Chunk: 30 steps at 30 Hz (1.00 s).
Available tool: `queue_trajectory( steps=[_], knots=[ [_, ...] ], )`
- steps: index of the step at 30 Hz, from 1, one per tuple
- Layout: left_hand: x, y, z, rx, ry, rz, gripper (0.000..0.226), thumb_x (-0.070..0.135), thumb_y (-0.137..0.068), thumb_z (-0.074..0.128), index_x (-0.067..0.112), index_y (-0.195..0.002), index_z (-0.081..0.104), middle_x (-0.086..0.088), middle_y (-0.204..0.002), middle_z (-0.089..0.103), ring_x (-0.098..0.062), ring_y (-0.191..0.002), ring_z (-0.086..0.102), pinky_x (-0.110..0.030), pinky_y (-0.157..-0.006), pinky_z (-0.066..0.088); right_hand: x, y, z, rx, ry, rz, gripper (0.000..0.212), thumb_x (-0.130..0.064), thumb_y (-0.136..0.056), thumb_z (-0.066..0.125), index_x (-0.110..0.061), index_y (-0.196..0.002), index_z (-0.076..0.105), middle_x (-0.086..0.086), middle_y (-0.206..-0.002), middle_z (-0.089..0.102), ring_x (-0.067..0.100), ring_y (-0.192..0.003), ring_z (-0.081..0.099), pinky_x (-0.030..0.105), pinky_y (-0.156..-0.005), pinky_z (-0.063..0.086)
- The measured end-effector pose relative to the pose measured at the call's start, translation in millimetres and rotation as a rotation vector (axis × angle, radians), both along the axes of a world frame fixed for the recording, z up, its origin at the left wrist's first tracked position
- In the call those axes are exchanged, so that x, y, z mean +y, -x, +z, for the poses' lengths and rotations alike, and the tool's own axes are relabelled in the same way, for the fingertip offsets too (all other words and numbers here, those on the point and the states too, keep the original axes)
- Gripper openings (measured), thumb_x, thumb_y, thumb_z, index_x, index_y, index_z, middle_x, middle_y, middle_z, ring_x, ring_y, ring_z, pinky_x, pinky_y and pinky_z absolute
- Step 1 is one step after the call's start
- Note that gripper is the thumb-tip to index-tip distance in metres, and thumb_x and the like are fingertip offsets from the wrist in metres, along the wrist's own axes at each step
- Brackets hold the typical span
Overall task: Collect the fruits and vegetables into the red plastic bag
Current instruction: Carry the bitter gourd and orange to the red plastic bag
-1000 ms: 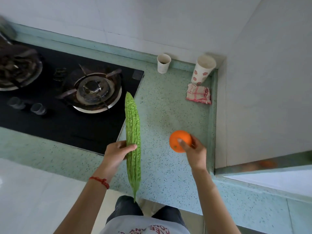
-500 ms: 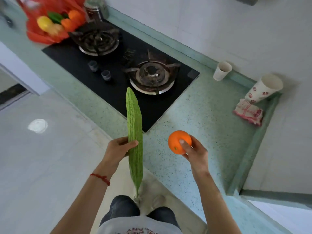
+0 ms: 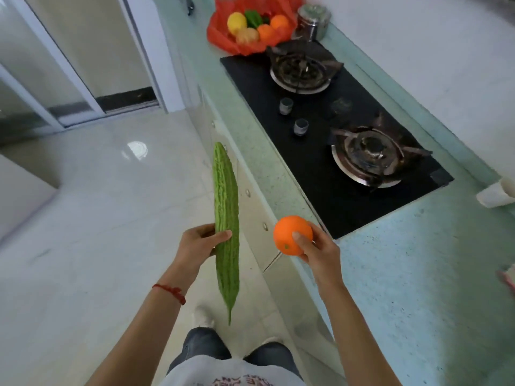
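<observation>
My left hand point(image 3: 198, 243) grips a long green bitter gourd point(image 3: 226, 207) near its middle, holding it upright over the floor. My right hand point(image 3: 317, 250) holds an orange point(image 3: 289, 232) in its fingers, just off the counter's front edge. Far ahead on the counter lies the open red plastic bag point(image 3: 231, 40). Inside it I see a lemon point(image 3: 237, 22), a green pepper point(image 3: 253, 18), two oranges point(image 3: 271, 27) and a brownish fruit point(image 3: 246, 36).
A black two-burner gas hob point(image 3: 328, 118) fills the teal counter point(image 3: 418, 274) between me and the bag. A steel canister point(image 3: 313, 20) stands beside the bag. A paper cup point(image 3: 494, 194) lies at the right edge. White tiled floor point(image 3: 97, 218) and a sliding door point(image 3: 69, 65) lie left.
The view has swung left along the counter, bringing the red bag closer into sight. Both hands keep their hold on the gourd and the orange, now over the counter's edge and floor.
</observation>
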State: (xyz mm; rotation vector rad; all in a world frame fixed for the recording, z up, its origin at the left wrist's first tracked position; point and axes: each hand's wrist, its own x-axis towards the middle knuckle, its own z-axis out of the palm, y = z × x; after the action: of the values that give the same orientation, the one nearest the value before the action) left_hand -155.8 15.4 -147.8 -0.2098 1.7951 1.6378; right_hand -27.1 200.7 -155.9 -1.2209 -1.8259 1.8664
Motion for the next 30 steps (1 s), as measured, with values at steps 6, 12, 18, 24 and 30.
queue_trajectory(
  steps=[6,12,18,24,30],
  knots=[
    [-90,59,-5,-0.013,0.013,0.173,0.028,0.008,-0.078,0.070,0.000,-0.104,0.067,-0.012,-0.095,0.072,-0.020,-0.082,0.069,-0.020,-0.064,0.057,-66,88,-6,0.008,0.065,0.137,0.049,-0.020,-0.079,0.070,-0.012,-0.125,0.055,0.003,-0.117,0.056,0.022,-0.106,0.057,0.028,-0.071,0.054],
    [-166,108,-6,-0.005,0.050,0.293,0.025,0.009,-0.077,0.070,0.003,-0.102,0.067,-0.010,-0.092,0.072,-0.017,-0.081,0.070,-0.020,-0.064,0.055,-127,162,-13,0.034,0.189,0.186,0.035,-0.015,-0.078,0.070,-0.016,-0.111,0.060,0.007,-0.114,0.060,0.017,-0.097,0.061,0.029,-0.069,0.058],
    [-212,138,-9,-0.036,0.047,0.413,0.024,0.007,-0.078,0.069,0.001,-0.101,0.067,-0.012,-0.093,0.072,-0.020,-0.081,0.070,-0.018,-0.060,0.056,-163,220,-16,0.040,0.221,0.295,0.026,-0.013,-0.078,0.070,-0.023,-0.100,0.061,0.004,-0.108,0.061,0.019,-0.097,0.061,0.023,-0.064,0.058],
    [-224,185,-13,-0.040,0.056,0.464,0.019,0.007,-0.079,0.068,0.003,-0.097,0.067,-0.010,-0.090,0.071,-0.018,-0.078,0.069,-0.017,-0.059,0.055,-174,283,-19,0.024,0.207,0.346,0.032,-0.014,-0.078,0.070,-0.016,-0.109,0.059,0.005,-0.111,0.059,0.018,-0.096,0.061,0.026,-0.068,0.059],
    [-215,270,-17,-0.019,0.055,0.476,0.024,0.007,-0.079,0.069,0.000,-0.102,0.066,-0.013,-0.094,0.071,-0.022,-0.083,0.069,-0.022,-0.066,0.057,-164,371,-21,0.023,0.162,0.396,0.039,-0.020,-0.078,0.071,-0.017,-0.114,0.058,0.005,-0.116,0.058,0.022,-0.101,0.059,0.030,-0.071,0.057]
  ],
)
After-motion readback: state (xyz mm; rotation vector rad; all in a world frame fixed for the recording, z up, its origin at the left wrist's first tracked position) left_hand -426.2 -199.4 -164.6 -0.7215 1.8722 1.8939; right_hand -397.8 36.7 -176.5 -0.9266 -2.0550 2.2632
